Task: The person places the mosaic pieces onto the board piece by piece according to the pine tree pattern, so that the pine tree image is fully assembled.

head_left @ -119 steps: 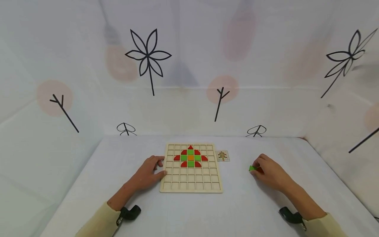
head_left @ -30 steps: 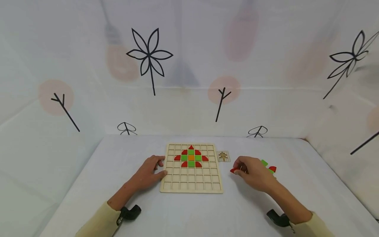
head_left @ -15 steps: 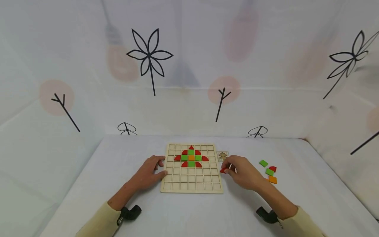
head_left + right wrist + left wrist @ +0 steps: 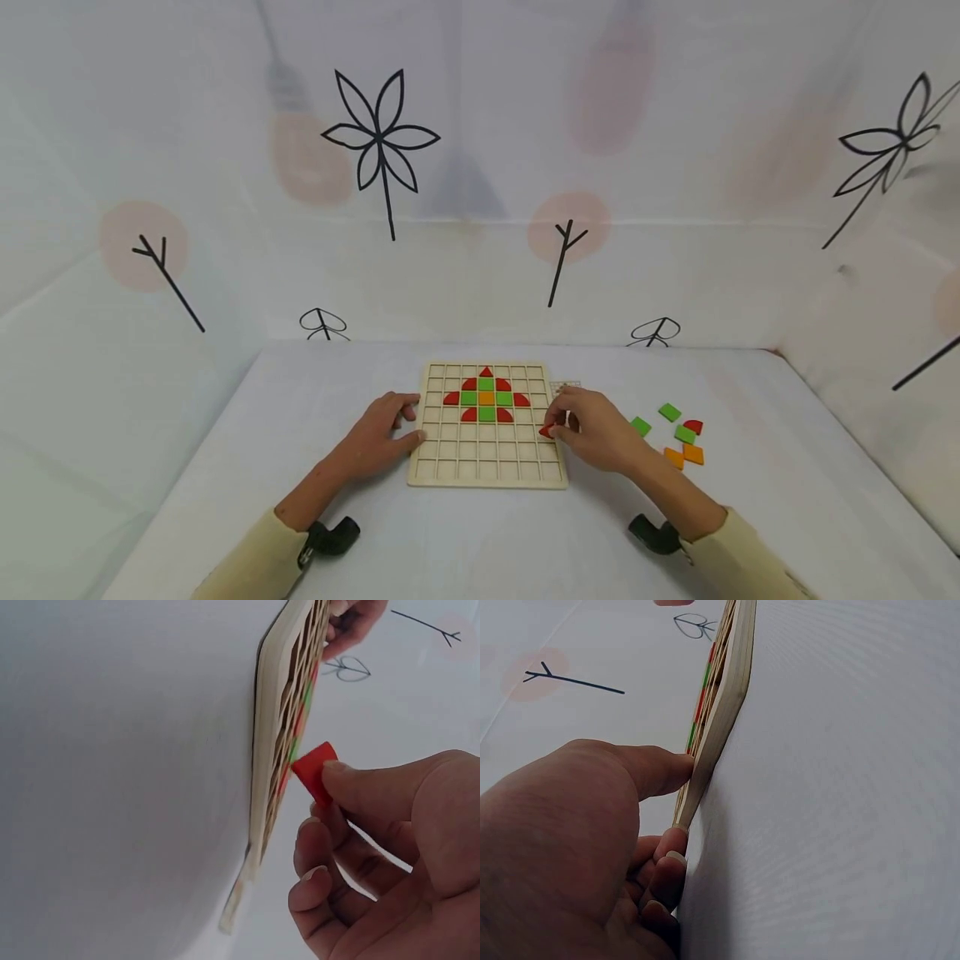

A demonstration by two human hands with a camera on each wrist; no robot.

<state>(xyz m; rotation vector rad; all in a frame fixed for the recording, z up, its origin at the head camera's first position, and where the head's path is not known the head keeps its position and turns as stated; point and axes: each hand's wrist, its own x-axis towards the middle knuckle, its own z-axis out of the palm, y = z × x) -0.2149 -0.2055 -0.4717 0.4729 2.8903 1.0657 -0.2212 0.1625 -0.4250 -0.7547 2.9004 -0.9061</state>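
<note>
A wooden grid board [image 4: 487, 475] lies on the white table. Its upper cells hold red, green and orange tiles [image 4: 487, 399] in a tree-like pattern. At the board's left edge rests my left hand [image 4: 378, 437], the thumb touching the rim and the fingers loosely bent beside it, as the left wrist view also shows. My right hand [image 4: 596, 429] pinches a small red tile [image 4: 316, 772] between thumb and fingers, over the board's right side. That tile's full outline is partly covered by the thumb.
Right of my right hand lie loose tiles: green [image 4: 670, 412], red [image 4: 693, 427] and orange [image 4: 693, 455]. A small pattern card [image 4: 566, 386] sits by the board's upper right edge, partly hidden by my right hand. A patterned cloth wall [image 4: 480, 283] stands behind the table.
My right hand has brought the red tile leftward from the table to over the board, uncovering loose tiles at the right and covering part of the card. My left hand stays put.
</note>
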